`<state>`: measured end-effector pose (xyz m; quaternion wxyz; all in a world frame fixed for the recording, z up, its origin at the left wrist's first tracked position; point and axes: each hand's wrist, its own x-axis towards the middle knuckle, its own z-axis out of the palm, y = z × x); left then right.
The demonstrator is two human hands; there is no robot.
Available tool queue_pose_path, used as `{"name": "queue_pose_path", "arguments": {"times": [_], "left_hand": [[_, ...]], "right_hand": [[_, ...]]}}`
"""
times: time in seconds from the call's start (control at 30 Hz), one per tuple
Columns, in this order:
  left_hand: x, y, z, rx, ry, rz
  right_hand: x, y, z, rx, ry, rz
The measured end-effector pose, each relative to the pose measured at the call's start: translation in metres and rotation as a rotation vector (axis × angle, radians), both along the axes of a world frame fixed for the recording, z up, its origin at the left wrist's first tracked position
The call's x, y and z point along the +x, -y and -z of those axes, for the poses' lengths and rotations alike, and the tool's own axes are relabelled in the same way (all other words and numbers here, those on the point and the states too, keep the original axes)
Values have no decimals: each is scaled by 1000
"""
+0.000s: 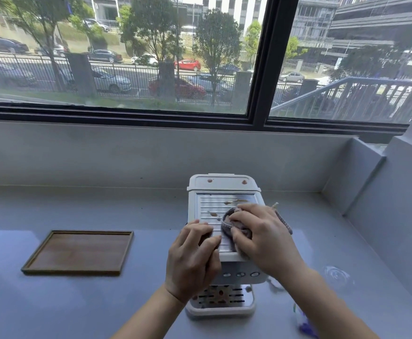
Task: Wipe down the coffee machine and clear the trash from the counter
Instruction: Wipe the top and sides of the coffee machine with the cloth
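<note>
A white coffee machine point(222, 189) stands on the pale counter point(102, 302), seen from above. Its ribbed metal top plate carries brown stains, and so does the drip tray at its foot. My right hand point(263, 233) presses a grey-brown cloth point(231, 222) onto the top plate. My left hand point(192, 255) grips the front left corner of the machine's top, fingers curled over the edge. Crumpled clear plastic trash point(337, 275) lies on the counter to the right of the machine. A blurred white and purple wrapper point(305, 321) lies near my right forearm.
A shallow wooden tray point(53, 260) lies on the counter to the left. The counter's back wall rises behind the machine under a wide window. A wall corner closes the counter on the right.
</note>
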<state>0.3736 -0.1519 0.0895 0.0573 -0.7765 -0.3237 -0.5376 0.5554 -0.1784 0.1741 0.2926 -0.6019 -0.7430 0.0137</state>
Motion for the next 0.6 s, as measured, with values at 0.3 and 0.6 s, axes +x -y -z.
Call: {"name": "queue_pose_path", "arguments": {"times": [0.3, 0.6], "left_hand": [[-1, 2, -4, -17, 4, 20], [-1, 3, -1, -21, 25, 44]], "right_hand": [[-10, -2, -6, -83, -46, -99], [-21, -16, -12, -83, -50, -37]]}}
